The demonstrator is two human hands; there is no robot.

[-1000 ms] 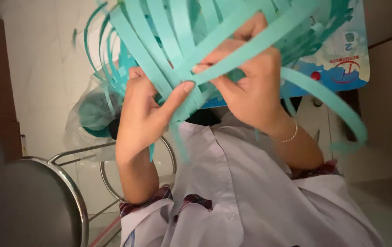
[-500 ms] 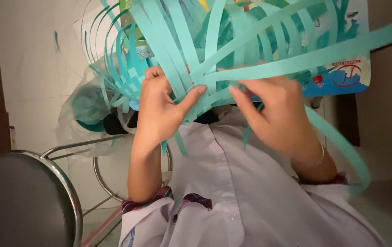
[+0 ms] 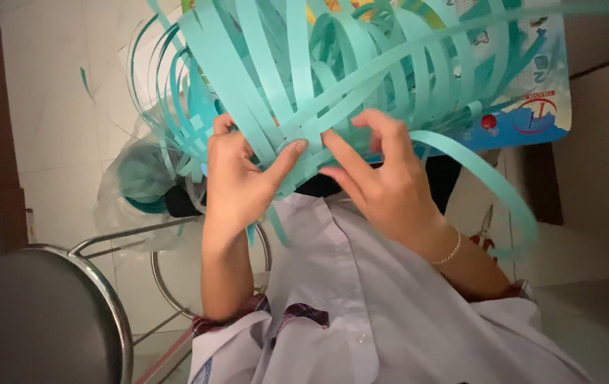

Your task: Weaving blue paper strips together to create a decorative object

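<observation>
Nearest the camera, a white shirt (image 3: 361,313) fills the lower frame. Just above it, the left hand (image 3: 240,178) and right hand (image 3: 383,185) meet at a crossing of teal paper strips (image 3: 304,135). The left fingers (image 3: 287,158) pinch a strip; the right fingers (image 3: 343,160) press at the crossing, half-curled. Beyond the strips, a colourful printed sheet (image 3: 532,114) is largely covered. Left of the strips, a clear plastic bag (image 3: 141,192) is blurred.

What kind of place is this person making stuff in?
Probably a room at home or a classroom: pale tiled floor, a round metal stool, a colourful picture mat, and both hands weaving teal paper strips.
</observation>
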